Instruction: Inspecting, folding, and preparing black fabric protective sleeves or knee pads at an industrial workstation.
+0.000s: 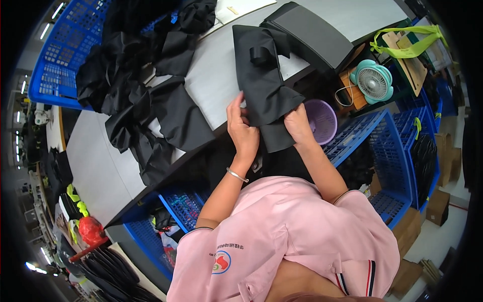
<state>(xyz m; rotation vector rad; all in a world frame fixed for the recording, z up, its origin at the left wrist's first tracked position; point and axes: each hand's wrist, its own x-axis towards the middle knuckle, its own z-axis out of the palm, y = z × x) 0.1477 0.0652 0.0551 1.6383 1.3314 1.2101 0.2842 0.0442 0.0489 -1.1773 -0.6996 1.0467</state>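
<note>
The right hand [299, 127] is gripping black cloth [257, 83], partly hiding a purple basket [327, 120]. The left hand [243, 132] is showing an unclear grip.

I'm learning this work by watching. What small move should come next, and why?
Probably ease the right hand slightly outward to smooth the black fabric: it looks wrinkled beside that hand, while the left hand is at the opposite edge and could steady it.

Matt black cloth [257, 83] crosses the near edge of the smooth, pale-grey bench [211, 63], perhaps laminate; the round purple basket [328, 121] is plastic.
</note>
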